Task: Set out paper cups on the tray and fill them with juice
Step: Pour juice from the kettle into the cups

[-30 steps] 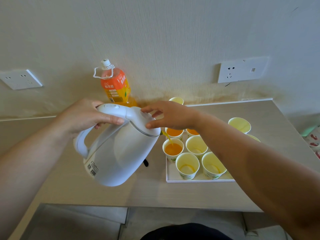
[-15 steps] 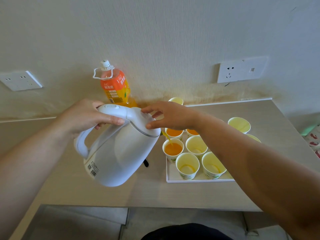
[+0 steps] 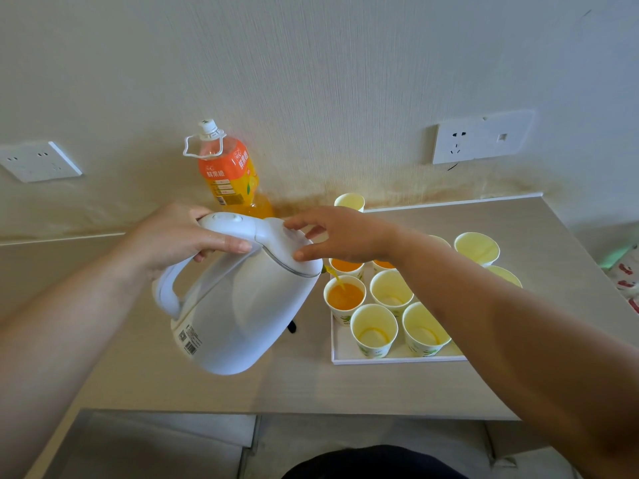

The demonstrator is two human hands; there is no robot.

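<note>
My left hand (image 3: 179, 236) grips the handle of a white kettle (image 3: 242, 305), which is tilted to the right. A thin orange stream runs from its spout into a paper cup (image 3: 345, 299) on the white tray (image 3: 345, 359). My right hand (image 3: 342, 233) rests with straight fingers on the kettle's lid. Two cups behind (image 3: 345, 267) hold juice. Three nearer cups (image 3: 373, 331) look empty.
An orange juice bottle (image 3: 228, 174) stands against the wall. Loose paper cups stand off the tray at the back (image 3: 350, 202) and right (image 3: 477, 247). Wall sockets (image 3: 480, 136) sit left and right. The table's front edge (image 3: 276, 414) is near me.
The juice level in the cup under the spout has risen a little. Both hands and the kettle have stayed almost still.
</note>
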